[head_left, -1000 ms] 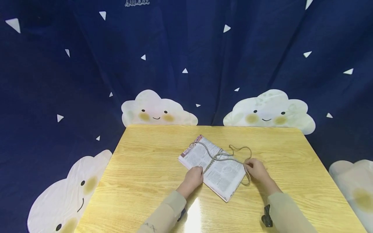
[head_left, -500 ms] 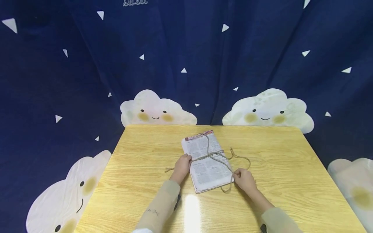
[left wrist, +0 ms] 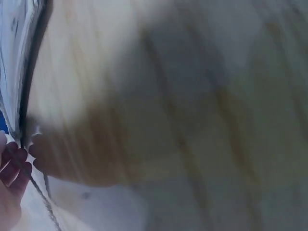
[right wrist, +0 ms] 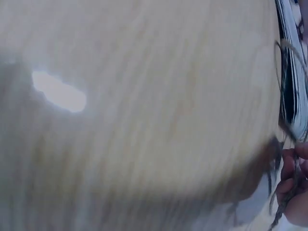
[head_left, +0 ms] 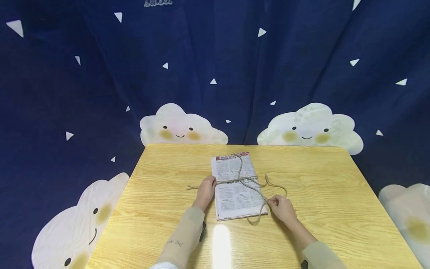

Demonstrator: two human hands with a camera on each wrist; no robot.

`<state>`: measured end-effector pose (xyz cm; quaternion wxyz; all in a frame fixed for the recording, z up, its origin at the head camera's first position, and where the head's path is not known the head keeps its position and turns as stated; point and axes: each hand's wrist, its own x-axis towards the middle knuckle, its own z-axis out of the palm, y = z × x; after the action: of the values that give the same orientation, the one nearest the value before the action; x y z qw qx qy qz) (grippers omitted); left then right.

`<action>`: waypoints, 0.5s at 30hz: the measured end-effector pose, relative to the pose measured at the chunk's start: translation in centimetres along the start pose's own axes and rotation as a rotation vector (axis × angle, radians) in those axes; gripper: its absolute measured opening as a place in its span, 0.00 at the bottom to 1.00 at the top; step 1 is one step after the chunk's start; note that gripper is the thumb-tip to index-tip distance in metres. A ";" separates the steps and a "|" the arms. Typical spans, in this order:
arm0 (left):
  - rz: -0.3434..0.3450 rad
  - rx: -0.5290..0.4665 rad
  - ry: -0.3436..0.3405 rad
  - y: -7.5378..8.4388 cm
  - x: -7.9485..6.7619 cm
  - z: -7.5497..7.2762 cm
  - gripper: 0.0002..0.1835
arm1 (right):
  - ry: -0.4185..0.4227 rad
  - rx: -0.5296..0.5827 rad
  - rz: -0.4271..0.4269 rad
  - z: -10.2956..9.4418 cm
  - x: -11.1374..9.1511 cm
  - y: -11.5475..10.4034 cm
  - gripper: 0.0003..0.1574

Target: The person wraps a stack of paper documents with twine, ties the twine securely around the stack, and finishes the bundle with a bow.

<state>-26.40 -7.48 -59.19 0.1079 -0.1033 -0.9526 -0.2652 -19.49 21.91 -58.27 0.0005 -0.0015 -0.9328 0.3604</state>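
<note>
A folded stack of newspapers lies on the table, its printed face up. Brown twine crosses the stack both lengthwise and widthwise, meeting near its middle. At the stack's left edge, my left hand pinches the twine, and a frayed end sticks out past the hand's left side. In the left wrist view the twine runs over the fingers beside the paper edge. By the lower right corner my right hand pinches another stretch of twine between thumb and fingertips.
The wooden table extends around the stack. A loose loop of twine lies on it to the right. Behind hangs a dark blue curtain with white clouds and triangles.
The newspaper stack has turned from slanted to nearly straight and shifted slightly left. My left hand moved left and away from me; my right hand moved left and slightly nearer.
</note>
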 end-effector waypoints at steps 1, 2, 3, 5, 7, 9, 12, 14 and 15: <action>0.001 -0.014 0.009 -0.2 -0.1 0.0 0.03 | 0.002 0.002 0.008 -0.4 0.2 0.3 0.08; 0.004 -0.021 0.018 -0.4 -0.2 -0.1 0.03 | 0.005 0.008 0.020 -0.8 0.4 0.6 0.09; 0.007 -0.024 0.028 -0.7 -0.4 -0.1 0.03 | 0.006 0.014 0.022 -1.2 0.5 0.9 0.09; 0.001 -0.029 0.046 -1.2 -0.7 -0.3 0.03 | 0.006 0.027 0.019 -2.0 0.9 1.6 0.11; -0.007 -0.035 0.067 -1.8 -1.0 -0.5 0.03 | 0.006 0.041 0.000 -2.9 1.2 2.2 0.12; -0.020 -0.041 0.082 -2.3 -1.3 -0.8 0.04 | 0.003 0.061 -0.023 -3.6 1.5 2.7 0.13; -0.028 -0.051 0.102 -3.1 -1.7 -1.4 0.05 | -0.004 0.079 -0.058 -4.6 1.9 3.4 0.14; -0.043 -0.068 0.106 -3.6 -2.1 -1.8 0.05 | -0.009 0.087 -0.068 -5.0 2.1 3.7 0.14; -0.052 -0.073 0.109 -3.8 -2.2 -2.0 0.05 | -0.009 0.085 -0.073 -5.2 2.2 3.8 0.14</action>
<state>-24.96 -12.05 -59.99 0.1489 -0.0676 -0.9373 -0.3078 -21.69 28.24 -56.97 0.0095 0.0343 -0.9161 0.3993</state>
